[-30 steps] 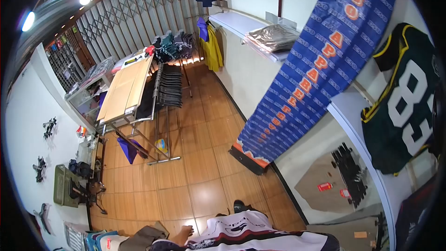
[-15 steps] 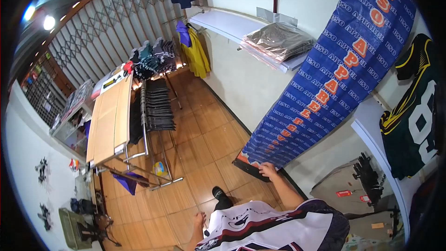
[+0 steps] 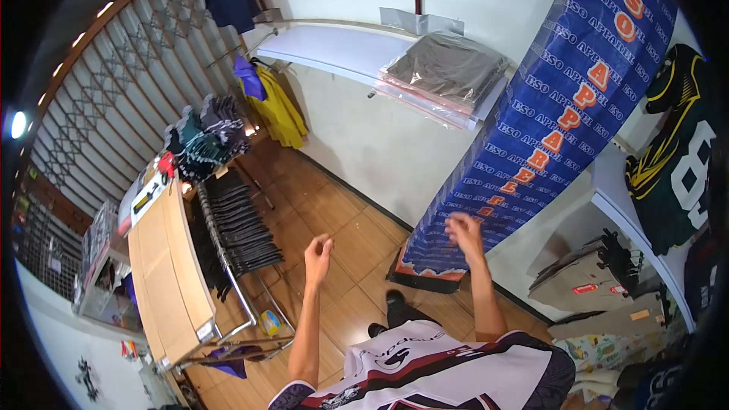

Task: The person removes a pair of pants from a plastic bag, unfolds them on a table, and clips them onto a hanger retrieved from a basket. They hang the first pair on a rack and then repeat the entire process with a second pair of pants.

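Both hands are raised in front of the body. My left hand (image 3: 318,260) is above the tiled floor, its fingers curled together; whether anything is between them is too small to tell. My right hand (image 3: 465,234) is in front of the lower part of the blue banner (image 3: 524,144), fingers partly bent and apart, holding nothing. Folded clothes in clear plastic (image 3: 448,68) lie on the white wall shelf (image 3: 326,49), beyond the hands.
A wooden-topped table (image 3: 171,266) stands at left beside a metal rack of dark hangers (image 3: 239,220). Yellow cloth (image 3: 277,110) hangs on the wall. A dark green jersey (image 3: 676,182) hangs at right above a curved shelf (image 3: 642,235).
Both hands have risen and moved forward. The view has shifted, bringing the shelf and plastic-wrapped clothes nearer. A second shoe now shows beneath the body.
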Demonstrator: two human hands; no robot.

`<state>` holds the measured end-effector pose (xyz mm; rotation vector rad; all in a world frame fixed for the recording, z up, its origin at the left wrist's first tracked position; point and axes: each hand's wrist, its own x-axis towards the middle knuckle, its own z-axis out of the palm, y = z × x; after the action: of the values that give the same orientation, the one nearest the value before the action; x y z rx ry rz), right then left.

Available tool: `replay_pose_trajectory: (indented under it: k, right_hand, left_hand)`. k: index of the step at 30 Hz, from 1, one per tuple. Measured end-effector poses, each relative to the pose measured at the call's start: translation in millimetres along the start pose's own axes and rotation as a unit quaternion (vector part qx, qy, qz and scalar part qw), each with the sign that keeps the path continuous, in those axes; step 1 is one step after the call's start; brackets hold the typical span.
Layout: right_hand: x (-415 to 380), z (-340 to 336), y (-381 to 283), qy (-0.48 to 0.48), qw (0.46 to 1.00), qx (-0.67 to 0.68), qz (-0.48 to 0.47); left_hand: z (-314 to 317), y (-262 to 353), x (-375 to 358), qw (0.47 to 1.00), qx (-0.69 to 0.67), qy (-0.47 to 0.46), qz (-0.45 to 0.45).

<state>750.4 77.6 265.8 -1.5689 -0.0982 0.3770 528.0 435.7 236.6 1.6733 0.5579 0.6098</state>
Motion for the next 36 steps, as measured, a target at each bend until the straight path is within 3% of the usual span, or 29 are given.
replay_pose_trajectory:
  k: [5,10,13,19,20,23,30,34,36]
  right_hand:
    - [45.4,-0.2,-118.4,0.094,0.985,-0.030,-0.142]
    - [113.7,-5.2,-189.7,0.161,0.944,0.004,-0.288]
    - [141.9,-1.9,-225.8,0.194,0.931,0.012,-0.308]
    - [205.2,3.0,-261.4,0.216,0.937,0.021,-0.274]
    - [219.9,0.7,-257.4,0.215,0.935,0.026,-0.280]
    - [237.4,-4.9,-266.2,0.230,0.939,-0.007,-0.257]
    - [262.3,-11.3,-279.2,0.271,0.934,-0.107,-0.204]
    - [284.6,-10.5,-279.0,0.304,0.927,-0.116,-0.188]
    - [276.6,-10.2,-290.6,0.248,0.950,-0.074,-0.176]
  left_hand:
    - [61.6,111.7,109.4,0.986,-0.049,-0.136,0.078]
    - [115.0,204.3,208.9,0.964,-0.018,-0.226,0.138]
    - [153.9,230.3,274.6,0.948,0.005,-0.232,0.216]
    - [221.7,270.4,369.4,0.911,0.157,-0.125,0.360]
    - [230.4,277.0,377.3,0.932,0.157,-0.144,0.294]
    - [255.9,281.2,411.1,0.933,0.176,-0.177,0.258]
    - [292.9,290.9,453.8,0.929,0.230,-0.172,0.233]
    - [303.9,302.3,472.9,0.932,0.205,-0.269,0.128]
    - [308.3,301.1,475.8,0.931,0.174,-0.301,0.115]
